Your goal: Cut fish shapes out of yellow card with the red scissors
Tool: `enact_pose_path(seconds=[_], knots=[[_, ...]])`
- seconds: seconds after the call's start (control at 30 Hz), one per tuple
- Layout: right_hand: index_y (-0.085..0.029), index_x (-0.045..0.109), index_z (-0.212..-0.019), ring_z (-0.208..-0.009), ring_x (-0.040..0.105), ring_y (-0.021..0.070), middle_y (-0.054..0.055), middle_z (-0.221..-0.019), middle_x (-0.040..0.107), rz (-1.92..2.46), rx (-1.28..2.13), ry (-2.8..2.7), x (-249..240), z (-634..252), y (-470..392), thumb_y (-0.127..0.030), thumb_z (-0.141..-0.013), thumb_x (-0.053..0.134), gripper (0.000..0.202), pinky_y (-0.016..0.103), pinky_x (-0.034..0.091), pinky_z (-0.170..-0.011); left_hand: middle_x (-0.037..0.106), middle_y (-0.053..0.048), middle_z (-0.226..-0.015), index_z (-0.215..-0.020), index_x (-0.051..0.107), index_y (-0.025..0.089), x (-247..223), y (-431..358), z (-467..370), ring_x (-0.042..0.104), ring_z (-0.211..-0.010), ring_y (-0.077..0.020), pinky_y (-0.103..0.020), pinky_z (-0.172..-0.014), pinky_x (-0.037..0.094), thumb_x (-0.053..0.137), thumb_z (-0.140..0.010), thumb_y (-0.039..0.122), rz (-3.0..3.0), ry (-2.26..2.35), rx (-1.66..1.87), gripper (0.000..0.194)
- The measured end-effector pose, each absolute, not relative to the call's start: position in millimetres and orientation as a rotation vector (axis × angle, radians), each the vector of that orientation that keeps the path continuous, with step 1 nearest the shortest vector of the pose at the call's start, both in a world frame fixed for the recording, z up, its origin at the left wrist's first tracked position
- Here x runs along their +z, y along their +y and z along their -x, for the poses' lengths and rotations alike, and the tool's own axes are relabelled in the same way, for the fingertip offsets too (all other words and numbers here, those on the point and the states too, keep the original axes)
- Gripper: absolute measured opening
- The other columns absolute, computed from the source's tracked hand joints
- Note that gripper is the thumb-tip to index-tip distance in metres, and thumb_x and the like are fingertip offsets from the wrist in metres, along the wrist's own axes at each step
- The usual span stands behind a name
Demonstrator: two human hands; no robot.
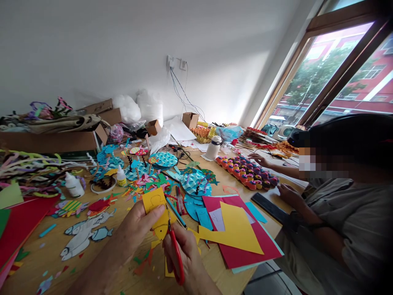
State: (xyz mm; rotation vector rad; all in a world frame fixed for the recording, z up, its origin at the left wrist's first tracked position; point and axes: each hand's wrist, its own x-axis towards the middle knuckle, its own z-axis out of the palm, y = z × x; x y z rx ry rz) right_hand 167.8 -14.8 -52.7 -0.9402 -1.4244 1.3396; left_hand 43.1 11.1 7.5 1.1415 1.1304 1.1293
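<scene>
My left hand (pixel 143 221) pinches a piece of yellow paper (pixel 154 200) that bears drawn outlines and a fish-like face at its lower end. Red-handled scissors (pixel 177 258) are in my right hand (pixel 186 250), their blades at the right edge of the yellow paper. Below the hands, orange and green scraps lie on the wooden table (pixel 123 270). To the right, a large yellow sheet (pixel 238 229) rests on red paper (pixel 229 258). Paper fish cutouts (pixel 81 235) lie to the left of my left hand.
Glue bottles (pixel 74 186), pipe cleaners (pixel 30 170) and blue paper fish (pixel 196 182) cover the table's middle and left. A white flask (pixel 213 148) stands behind a painted egg tray (pixel 247 173). At the right sits a person (pixel 340 213), hands near that tray, beside a black phone-like object (pixel 270 208).
</scene>
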Motion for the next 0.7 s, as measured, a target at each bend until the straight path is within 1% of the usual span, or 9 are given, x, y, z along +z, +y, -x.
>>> enact_pose_path(seconds=[0.1,0.33,0.43,0.7], knots=[[-0.019,0.04,-0.06,-0.035,0.033,0.0051,-0.007,-0.047,0.037,0.957,1.332,-1.431,-52.8,-167.7,-14.3,-0.065,-0.082,0.041,0.05,0.015,0.028,-0.032,0.058,0.003,-0.06,-0.068,0.06,0.018,8.6,10.2,-43.1,0.054,-0.061,-0.0152,-0.024,-0.059,0.043,0.059,-0.073,0.032,-1.156,1.107,1.126,0.015],[-0.019,0.042,-0.064,-0.035,0.036,0.0057,-0.007,-0.045,0.04,0.929,1.347,-1.452,-53.7,-169.2,-14.9,-0.056,-0.086,0.042,0.043,0.014,0.029,-0.034,0.06,0.003,-0.062,-0.071,0.061,0.018,8.1,8.5,-42.5,0.053,-0.061,-0.0147,-0.023,-0.058,0.043,0.057,-0.074,0.032,-1.192,1.064,1.092,0.015],[-0.02,0.041,-0.063,-0.035,0.035,0.006,-0.007,-0.045,0.039,0.923,1.348,-1.452,-53.7,-169.5,-14.7,-0.058,-0.086,0.04,0.045,0.014,0.029,-0.033,0.061,0.002,-0.065,-0.076,0.062,0.017,5.4,9.5,-42.0,0.054,-0.063,-0.0151,-0.024,-0.06,0.043,0.057,-0.075,0.032,-1.192,1.071,1.086,0.015],[-0.019,0.041,-0.061,-0.036,0.032,0.0058,-0.007,-0.046,0.036,0.912,1.292,-1.466,-56.0,-170.9,-14.8,-0.061,-0.085,0.04,0.048,0.015,0.027,-0.033,0.066,0.002,-0.065,-0.074,0.063,0.017,4.7,10.5,-41.8,0.057,-0.063,-0.0148,-0.022,-0.059,0.044,0.058,-0.074,0.03,-1.165,1.059,1.087,0.014]])
